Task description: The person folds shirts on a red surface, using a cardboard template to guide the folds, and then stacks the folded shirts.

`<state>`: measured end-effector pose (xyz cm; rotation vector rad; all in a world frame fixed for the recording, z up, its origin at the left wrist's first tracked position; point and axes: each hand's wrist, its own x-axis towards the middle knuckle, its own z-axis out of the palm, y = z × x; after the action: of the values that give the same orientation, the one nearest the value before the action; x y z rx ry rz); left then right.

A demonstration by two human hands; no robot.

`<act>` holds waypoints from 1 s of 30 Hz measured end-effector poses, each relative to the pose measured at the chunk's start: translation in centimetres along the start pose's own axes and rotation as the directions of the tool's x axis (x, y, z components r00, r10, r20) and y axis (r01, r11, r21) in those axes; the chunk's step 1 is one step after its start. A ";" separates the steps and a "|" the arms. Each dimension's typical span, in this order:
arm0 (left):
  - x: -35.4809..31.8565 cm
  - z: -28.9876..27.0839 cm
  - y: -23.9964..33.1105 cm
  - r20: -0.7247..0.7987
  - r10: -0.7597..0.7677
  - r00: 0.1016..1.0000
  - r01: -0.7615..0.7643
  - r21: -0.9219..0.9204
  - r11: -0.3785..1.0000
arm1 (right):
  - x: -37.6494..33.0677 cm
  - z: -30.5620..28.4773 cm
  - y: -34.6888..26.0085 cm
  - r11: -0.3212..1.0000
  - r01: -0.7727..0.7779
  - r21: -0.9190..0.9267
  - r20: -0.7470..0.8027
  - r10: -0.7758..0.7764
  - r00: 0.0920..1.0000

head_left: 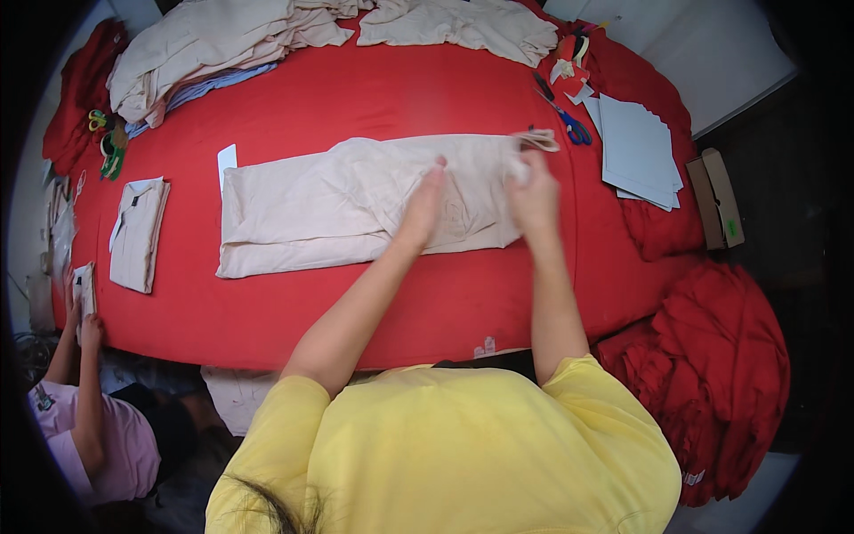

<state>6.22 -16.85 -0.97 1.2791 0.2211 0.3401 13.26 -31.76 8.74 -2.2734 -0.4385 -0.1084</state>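
A beige shirt lies folded lengthwise across the red table in front of me, its collar end at the right. My left hand is on the rumpled middle of the cloth, turned on its side with the fingers stretched out. At the right end my right hand is blurred by motion, and its curled fingers appear to pinch some of the pale cloth near the collar. Part of a white card shows beyond the shirt's far left corner.
Blue-handled scissors and a stack of white cards lie at the right. Beige garments are heaped along the far edge. A folded shirt lies left, near a co-worker's hands. Red cloth is piled at the lower right.
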 end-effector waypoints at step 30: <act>-3.1 -7.5 3.8 -0.116 0.194 0.974 -0.003 0.851 0.525 | 9.4 11.6 5.1 0.990 0.006 -0.137 0.074 0.004 0.997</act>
<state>0.30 -10.29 0.48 2.2633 0.5341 0.4865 23.17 -23.82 -0.67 -2.4189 -0.4841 -0.0570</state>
